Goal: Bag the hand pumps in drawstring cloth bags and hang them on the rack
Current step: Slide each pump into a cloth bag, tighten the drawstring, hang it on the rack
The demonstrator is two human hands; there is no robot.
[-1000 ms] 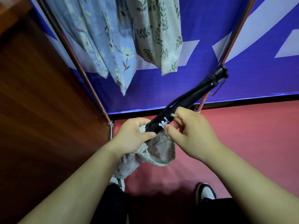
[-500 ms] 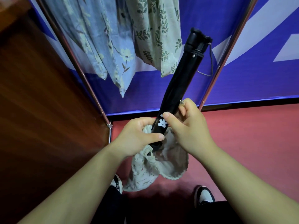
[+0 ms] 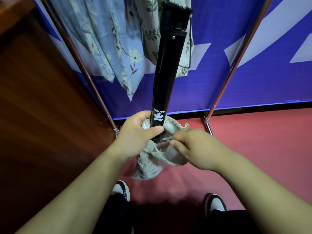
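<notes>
Head view: pump (image 3: 167,73) stands in bag (image 3: 148,168), clasped by left grip (image 3: 136,132).

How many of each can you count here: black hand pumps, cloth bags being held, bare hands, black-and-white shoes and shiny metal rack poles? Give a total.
Black tube-shaped hand pump: 1
Cream floral drawstring cloth bag, held: 1
Bare hands, left hand and right hand: 2
Black-and-white shoes: 2
Shiny metal rack poles: 2
Total: 8
</notes>
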